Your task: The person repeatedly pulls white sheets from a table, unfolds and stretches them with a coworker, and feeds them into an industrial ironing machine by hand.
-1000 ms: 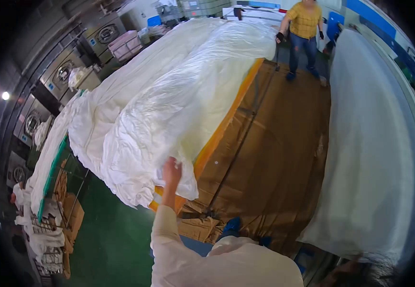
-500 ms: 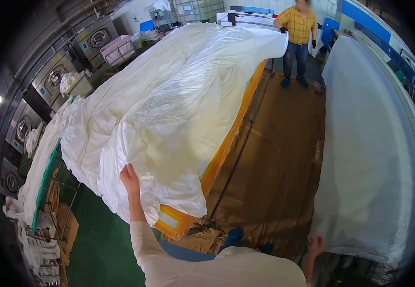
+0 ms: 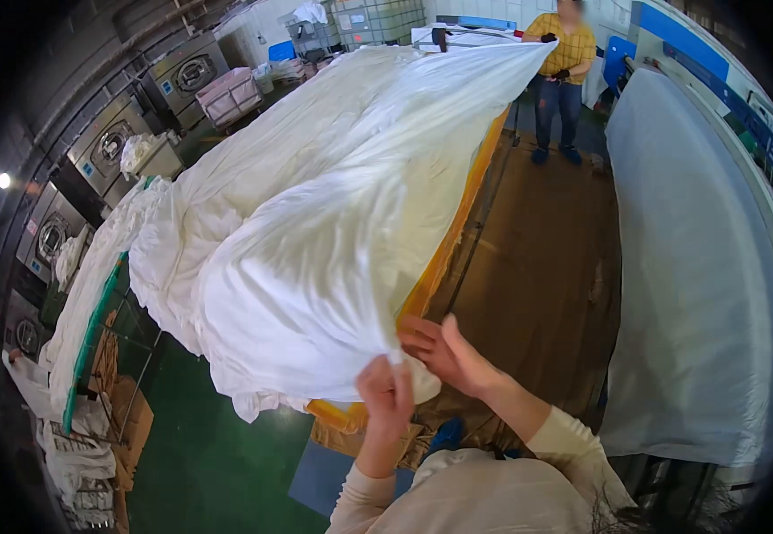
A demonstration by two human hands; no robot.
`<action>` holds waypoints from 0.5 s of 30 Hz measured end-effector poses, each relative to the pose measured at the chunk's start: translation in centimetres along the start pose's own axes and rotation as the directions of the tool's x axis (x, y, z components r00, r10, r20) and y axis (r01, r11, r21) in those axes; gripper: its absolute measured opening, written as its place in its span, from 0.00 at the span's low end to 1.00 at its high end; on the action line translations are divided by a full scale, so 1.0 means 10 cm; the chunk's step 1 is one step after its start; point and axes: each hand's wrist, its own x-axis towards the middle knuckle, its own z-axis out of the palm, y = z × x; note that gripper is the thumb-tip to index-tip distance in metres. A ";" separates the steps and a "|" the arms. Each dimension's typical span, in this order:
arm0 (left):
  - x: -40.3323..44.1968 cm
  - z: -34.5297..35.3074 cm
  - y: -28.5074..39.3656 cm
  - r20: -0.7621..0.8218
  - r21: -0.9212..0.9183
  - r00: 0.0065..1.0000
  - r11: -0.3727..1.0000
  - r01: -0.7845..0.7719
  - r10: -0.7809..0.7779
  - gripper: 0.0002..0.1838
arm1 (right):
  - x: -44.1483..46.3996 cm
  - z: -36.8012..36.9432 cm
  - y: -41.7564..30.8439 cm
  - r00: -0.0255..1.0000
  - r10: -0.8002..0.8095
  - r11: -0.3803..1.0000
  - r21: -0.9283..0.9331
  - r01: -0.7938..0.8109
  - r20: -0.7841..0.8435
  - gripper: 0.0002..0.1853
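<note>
Left hand (image 3: 385, 388) grips near corner of white sheet (image 3: 302, 254); right hand (image 3: 454, 358), at left's two o'clock, open, contact unclear. Bulk lies at eleven o'clock, left hand nearer; long edge runs toward one.

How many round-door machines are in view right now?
4, all left of the white sheet: the farthest machine by the pink cart, the second machine by the pale bin, the third machine below, the fourth machine lowest. Others may be hidden.

Round-doored machines (image 3: 113, 142) and a white sheet (image 3: 306, 258) suggest an industrial laundry.
</note>
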 end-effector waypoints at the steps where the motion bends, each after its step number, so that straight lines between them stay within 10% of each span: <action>1: -0.06 0.05 0.01 -0.009 0.003 1.000 1.000 0.008 -0.008 0.14 | 0.11 0.02 0.00 1.000 0.012 1.000 -0.002 -0.012 0.001 0.22; 4: -0.19 0.17 -0.14 0.060 -0.045 0.996 0.997 -0.069 0.072 0.18 | 0.36 0.02 0.06 0.994 -0.063 0.567 -0.823 -0.034 -0.084 0.19; 8: -0.70 0.07 -0.65 0.011 -0.246 1.000 0.969 0.024 -0.022 0.16 | 0.30 -0.16 0.16 0.932 -0.362 0.341 -0.932 0.125 -0.008 0.13; 10: -0.99 -0.16 -1.12 -0.067 -0.735 0.792 0.567 0.373 -0.607 0.19 | 0.11 0.24 -0.05 0.917 -0.398 0.359 -0.917 0.171 0.016 0.12; 13: -0.90 -0.53 -1.79 -0.110 -0.892 0.553 0.328 0.312 -0.826 0.32 | -0.32 0.81 -0.28 0.884 -0.467 0.400 -0.884 0.242 0.030 0.12; 15: -0.41 -0.70 -1.27 -0.266 -0.861 0.722 0.494 0.120 -0.638 0.41 | -0.56 0.85 -0.37 0.843 -0.537 0.461 -0.843 0.278 -0.016 0.12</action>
